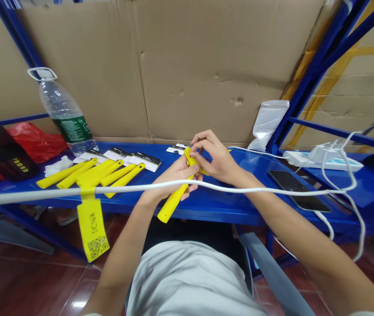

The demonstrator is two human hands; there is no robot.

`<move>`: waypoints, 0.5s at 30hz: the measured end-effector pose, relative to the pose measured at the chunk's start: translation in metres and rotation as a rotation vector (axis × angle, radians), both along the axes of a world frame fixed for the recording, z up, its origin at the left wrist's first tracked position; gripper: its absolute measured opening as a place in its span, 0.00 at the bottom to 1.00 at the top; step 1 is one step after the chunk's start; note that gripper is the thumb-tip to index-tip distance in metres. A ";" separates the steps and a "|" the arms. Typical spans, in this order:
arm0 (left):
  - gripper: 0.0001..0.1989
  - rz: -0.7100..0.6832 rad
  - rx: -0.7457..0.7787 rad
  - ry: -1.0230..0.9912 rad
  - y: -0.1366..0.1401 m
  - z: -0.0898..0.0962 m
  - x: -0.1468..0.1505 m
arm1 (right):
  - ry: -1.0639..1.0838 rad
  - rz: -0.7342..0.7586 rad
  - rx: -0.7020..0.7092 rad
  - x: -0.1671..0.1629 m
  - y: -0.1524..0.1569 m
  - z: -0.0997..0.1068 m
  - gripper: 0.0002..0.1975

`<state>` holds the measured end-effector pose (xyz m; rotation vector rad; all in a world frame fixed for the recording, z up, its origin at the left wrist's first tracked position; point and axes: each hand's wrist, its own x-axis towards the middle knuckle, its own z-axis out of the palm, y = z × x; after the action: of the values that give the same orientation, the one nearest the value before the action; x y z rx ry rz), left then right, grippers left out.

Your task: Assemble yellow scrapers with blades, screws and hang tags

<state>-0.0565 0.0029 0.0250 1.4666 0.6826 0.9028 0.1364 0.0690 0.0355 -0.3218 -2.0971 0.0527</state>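
My left hand (171, 174) is closed around a yellow handle (173, 204), a long flat-ended piece that slants down toward me. At its upper end my right hand (220, 159) has its fingers bent in and pinched on the yellow part; the fingers hide most of that end. To the left, several similar yellow handles (126, 180) lie side by side, with holes in their far ends. Black-and-white cards (147, 161) lie by those ends. Just beyond my hands is another small card (175, 149), partly hidden.
A white cable (131, 188) with a yellow tag (93, 230) crosses in front of my forearms. On the blue shelf (236, 210) are a bottle (65, 109), a red bag (37, 140), a black container (5, 153), a phone (299, 191) and a power strip (325, 161). Cardboard (206, 66) stands behind.
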 end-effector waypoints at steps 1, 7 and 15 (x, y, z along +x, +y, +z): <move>0.23 0.003 -0.005 0.000 0.000 0.000 0.000 | -0.002 -0.004 0.001 0.000 0.000 0.000 0.02; 0.22 0.018 -0.008 0.029 -0.001 0.003 0.001 | -0.011 -0.021 -0.025 0.001 -0.008 0.004 0.04; 0.21 0.003 -0.003 0.004 -0.001 0.000 0.000 | 0.080 0.029 -0.363 0.002 -0.010 0.007 0.09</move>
<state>-0.0560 0.0023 0.0253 1.4654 0.6895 0.9008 0.1382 0.0586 0.0426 -0.4979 -2.0068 0.4596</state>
